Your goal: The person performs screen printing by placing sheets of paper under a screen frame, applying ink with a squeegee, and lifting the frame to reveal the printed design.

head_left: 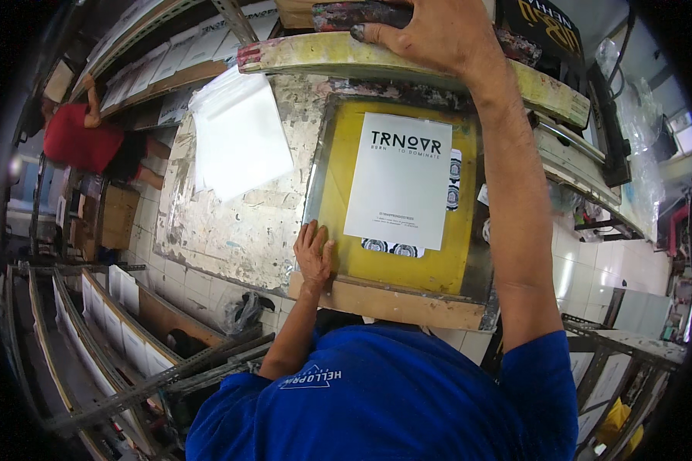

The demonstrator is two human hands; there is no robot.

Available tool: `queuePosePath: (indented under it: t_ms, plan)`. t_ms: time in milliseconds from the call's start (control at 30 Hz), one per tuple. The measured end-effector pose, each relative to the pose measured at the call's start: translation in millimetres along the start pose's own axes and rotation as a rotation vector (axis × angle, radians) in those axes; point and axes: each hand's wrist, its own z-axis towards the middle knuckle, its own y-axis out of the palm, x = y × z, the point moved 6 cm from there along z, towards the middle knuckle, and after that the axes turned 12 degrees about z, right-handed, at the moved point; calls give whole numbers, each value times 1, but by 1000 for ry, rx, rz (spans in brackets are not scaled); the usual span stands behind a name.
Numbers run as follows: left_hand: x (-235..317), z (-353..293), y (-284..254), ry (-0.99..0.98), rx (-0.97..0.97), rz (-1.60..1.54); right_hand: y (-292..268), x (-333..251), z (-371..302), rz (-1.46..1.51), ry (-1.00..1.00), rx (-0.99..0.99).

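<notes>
On the yellow panel (337,184) in front of me lies a white sheet (396,192) with black print. Round black-and-white emblems (392,247) peek out below and beside it. My left hand (314,250) rests with fingers stretched out at the panel's left border, above a plain wooden strip (392,301). At the far side, my right hand (438,34) is closed over a long wooden bar (315,58) stained yellow and pink. Its thumb is dark with ink; its other fingers are partly hidden. Just behind the bar is a dark, ink-smeared piece (361,15).
Loose white sheets (238,134) lie on the stained tabletop (246,238) to the left. Racks of boards (123,323) stand at lower left, another rack (623,369) at lower right. A person in red (81,138) is at the far left. Clear plastic (638,146) hangs at right.
</notes>
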Motion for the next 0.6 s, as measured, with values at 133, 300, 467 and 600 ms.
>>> queuePosePath:
  t_ms: [133,300,467,600]
  plan:
    - [1,9,1,-52,48,-26,-4,-4,-1,-47,31,-18]
    - [-8,78,19,-123,105,-63,13,11,6,43,87,-95]
    - [-8,214,79,53,82,-352,8,-13,-7,-18,-72,59]
    - [10,309,126,132,108,-239,10,-13,-4,-50,-32,73]
